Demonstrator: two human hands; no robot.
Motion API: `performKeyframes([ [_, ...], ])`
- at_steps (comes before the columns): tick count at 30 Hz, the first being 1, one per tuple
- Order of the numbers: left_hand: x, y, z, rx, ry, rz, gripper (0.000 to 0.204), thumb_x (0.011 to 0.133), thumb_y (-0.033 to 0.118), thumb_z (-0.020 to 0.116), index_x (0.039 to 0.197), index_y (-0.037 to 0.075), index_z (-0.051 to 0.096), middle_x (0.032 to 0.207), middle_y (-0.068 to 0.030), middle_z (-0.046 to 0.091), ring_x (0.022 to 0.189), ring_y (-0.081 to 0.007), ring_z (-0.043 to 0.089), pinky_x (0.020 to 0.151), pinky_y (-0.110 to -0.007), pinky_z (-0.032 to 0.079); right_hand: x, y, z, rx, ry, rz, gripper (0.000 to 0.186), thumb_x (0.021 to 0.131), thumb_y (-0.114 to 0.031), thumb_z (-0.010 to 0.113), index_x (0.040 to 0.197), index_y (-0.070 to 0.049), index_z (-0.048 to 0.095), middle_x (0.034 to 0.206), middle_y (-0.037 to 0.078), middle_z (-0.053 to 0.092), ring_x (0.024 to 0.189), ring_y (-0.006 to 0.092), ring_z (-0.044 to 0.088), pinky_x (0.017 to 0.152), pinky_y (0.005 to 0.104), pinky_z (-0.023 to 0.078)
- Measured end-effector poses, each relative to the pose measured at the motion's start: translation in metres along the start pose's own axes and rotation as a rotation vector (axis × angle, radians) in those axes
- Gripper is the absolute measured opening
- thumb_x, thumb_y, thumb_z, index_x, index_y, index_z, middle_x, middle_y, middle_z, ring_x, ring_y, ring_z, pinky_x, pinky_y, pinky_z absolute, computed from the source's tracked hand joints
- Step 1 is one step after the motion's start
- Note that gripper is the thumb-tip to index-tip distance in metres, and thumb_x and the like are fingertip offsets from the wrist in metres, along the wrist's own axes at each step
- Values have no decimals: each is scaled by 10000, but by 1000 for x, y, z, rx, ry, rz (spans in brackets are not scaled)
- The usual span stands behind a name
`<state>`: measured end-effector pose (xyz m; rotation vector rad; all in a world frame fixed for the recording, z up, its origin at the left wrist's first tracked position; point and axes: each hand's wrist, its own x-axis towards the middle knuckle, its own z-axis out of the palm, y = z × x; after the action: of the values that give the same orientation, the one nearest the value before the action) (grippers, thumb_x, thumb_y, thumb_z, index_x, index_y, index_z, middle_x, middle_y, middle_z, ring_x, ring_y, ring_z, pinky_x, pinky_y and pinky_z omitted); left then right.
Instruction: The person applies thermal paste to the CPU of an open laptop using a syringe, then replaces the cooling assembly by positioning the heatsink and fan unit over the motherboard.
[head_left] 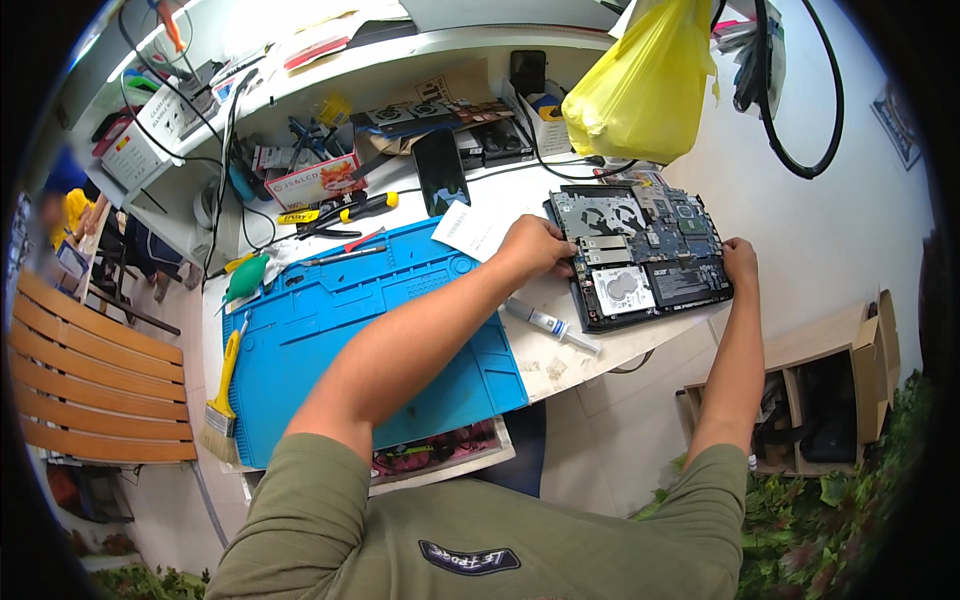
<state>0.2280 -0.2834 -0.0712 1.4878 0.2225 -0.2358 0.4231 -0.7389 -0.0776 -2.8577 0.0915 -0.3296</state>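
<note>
An opened laptop base [665,245] lies at the right of the white table, its inside facing up. Its circuit board, black battery [690,283] and silver hard drive [622,290] show. My left hand [537,248] has its fingers closed on the laptop's left edge, the fingertips partly hidden. At the opposite edge, my right hand [740,262] grips the side, with some fingers out of sight behind it. A syringe [552,326] lies on the table in front of the laptop, and a white paper slip [472,232] is partly behind my left forearm.
A blue work mat [300,370] covers the table's left, with a brush [222,400] at its edge. Pliers [330,215] and a dark phone [440,172] lie behind it. A yellow plastic bag [640,90] hangs above the laptop. A wooden chair [100,375] stands left.
</note>
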Motion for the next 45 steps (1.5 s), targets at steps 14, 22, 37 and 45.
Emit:
performKeyframes([
  [14, -2, 4, 5, 50, 25, 38, 302, 913, 3, 788, 1117, -170, 649, 913, -228, 756, 730, -294, 794, 606, -326, 658, -9, 0, 5, -48, 45, 3, 240, 968, -219, 660, 1096, -68, 795, 1097, 203, 783, 1067, 385, 746, 959, 471, 564],
  [22, -8, 8, -11, 89, -24, 42, 408, 927, 43, 789, 1202, -202, 613, 899, -241, 762, 751, -290, 798, 635, -330, 665, -8, -3, 7, 128, 47, -24, 258, 978, -195, 645, 1137, -65, 802, 1098, 203, 786, 1083, 371, 750, 968, 444, 562],
  [37, -46, 81, -264, 157, 746, 222, 747, 855, 455, 890, 1265, -126, 666, 1161, -204, 745, 1037, -234, 742, 847, -288, 593, -194, -240, -62, 509, 512, -739, 167, 958, -3, 691, 1111, -18, 758, 1065, 125, 764, 991, 272, 718, 930, 369, 540],
  [45, -25, 102, -255, 264, 658, 123, 604, 834, 445, 907, 1045, -90, 723, 1012, -160, 749, 874, -249, 769, 702, -295, 609, -218, -360, -54, 757, 165, -1026, 126, 892, -22, 724, 1007, -43, 772, 890, 91, 762, 791, 243, 693, 827, 374, 504],
])
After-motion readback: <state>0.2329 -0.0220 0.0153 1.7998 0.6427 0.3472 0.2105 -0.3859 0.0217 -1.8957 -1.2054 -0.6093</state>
